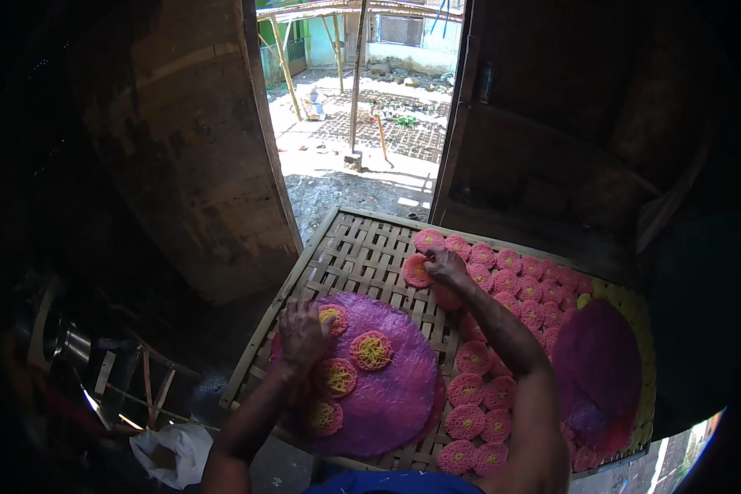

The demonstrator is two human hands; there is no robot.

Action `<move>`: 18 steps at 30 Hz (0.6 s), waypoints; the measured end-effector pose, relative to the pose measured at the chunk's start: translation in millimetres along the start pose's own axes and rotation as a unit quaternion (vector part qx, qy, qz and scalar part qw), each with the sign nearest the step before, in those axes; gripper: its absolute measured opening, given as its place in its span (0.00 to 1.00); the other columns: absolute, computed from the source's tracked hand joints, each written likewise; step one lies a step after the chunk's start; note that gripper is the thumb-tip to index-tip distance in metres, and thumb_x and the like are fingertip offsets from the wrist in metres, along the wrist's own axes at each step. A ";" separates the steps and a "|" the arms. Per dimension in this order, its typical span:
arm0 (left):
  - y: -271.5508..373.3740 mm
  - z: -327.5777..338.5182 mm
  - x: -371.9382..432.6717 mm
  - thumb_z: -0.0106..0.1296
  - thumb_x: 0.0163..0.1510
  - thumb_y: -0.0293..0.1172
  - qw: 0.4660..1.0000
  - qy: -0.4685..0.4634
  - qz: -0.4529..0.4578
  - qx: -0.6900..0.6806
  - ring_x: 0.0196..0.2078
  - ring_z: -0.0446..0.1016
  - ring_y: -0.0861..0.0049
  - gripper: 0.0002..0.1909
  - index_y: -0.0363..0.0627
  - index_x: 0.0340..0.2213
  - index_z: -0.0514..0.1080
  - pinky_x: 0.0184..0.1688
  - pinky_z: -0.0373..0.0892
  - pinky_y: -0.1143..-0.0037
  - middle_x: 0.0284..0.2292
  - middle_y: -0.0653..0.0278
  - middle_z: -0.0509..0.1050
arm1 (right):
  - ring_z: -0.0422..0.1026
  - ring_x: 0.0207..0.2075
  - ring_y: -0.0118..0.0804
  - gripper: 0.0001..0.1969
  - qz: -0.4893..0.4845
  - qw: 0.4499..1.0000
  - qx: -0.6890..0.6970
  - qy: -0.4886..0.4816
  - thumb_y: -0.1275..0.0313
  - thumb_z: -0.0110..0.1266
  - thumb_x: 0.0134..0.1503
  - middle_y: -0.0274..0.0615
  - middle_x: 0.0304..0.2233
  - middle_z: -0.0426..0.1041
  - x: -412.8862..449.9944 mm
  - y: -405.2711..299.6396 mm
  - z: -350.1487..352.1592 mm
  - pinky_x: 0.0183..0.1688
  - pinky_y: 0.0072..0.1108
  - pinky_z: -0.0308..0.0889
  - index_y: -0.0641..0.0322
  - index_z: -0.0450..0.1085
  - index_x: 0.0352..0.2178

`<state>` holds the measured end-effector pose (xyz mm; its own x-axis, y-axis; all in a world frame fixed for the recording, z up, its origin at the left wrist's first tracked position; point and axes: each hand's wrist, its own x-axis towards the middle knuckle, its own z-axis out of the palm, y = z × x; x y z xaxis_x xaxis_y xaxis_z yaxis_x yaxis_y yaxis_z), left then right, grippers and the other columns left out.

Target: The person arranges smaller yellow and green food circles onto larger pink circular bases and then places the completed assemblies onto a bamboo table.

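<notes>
My left hand (304, 336) lies over the left edge of a round purple sheet (401, 383), its thumb on a pink lacy disc (336, 318) with a yellow centre. Whether the fingers grip that disc is hidden. Other pink discs on the sheet bear yellow strands, one near its middle (372, 350) and one lower left (337, 377). My right hand (446, 267) pinches the right edge of a pink disc (416, 270) at the woven bamboo rack (358, 247), beside rows of similar discs (506, 282).
A second purple sheet (599, 364) lies on the rack's right side, over pink discs and yellow-green ones (645, 370). A wooden door (204, 154) stands left of the bright doorway. Below left are a white sack (173, 454) and a shiny metal vessel (74, 343).
</notes>
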<state>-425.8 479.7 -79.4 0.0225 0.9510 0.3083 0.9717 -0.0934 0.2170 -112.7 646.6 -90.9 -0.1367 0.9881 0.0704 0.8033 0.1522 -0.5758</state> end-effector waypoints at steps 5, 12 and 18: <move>-9.6 4.6 -12.3 0.55 0.51 0.44 0.999 -0.022 0.016 0.019 0.51 0.67 0.59 0.20 0.39 0.38 0.73 0.54 0.60 0.61 0.44 0.53 0.72 | 0.74 0.42 0.53 0.16 -0.039 0.988 -0.118 0.091 0.66 0.52 0.48 0.50 0.42 0.72 0.5 13.4 10.5 0.45 0.39 0.70 0.55 0.73 0.40; -0.2 10.1 7.2 0.58 0.45 0.35 0.996 0.007 -0.007 -0.092 0.41 0.73 0.59 0.17 0.41 0.37 0.68 0.46 0.65 0.61 0.33 0.56 0.74 | 0.72 0.38 0.49 0.16 -0.147 0.955 -0.153 0.205 0.65 0.57 0.50 0.47 0.37 0.69 -29.8 -10.4 5.1 0.40 0.37 0.70 0.58 0.71 0.41; 23.7 16.6 28.8 0.51 0.45 0.20 0.963 0.041 -0.011 -0.268 0.30 0.75 0.58 0.14 0.41 0.36 0.65 0.33 0.71 0.63 0.26 0.55 0.72 | 0.77 0.33 0.40 0.22 -0.030 0.988 0.107 -0.104 0.52 0.52 0.56 0.46 0.30 0.78 -99.5 -87.7 13.1 0.37 0.29 0.71 0.61 0.76 0.35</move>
<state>-398.3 509.8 -80.8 -0.0375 0.9302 0.3651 0.7104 -0.2322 0.6644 -177.1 534.7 -58.1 -0.3146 0.9481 -0.0463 0.6518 0.1804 -0.7366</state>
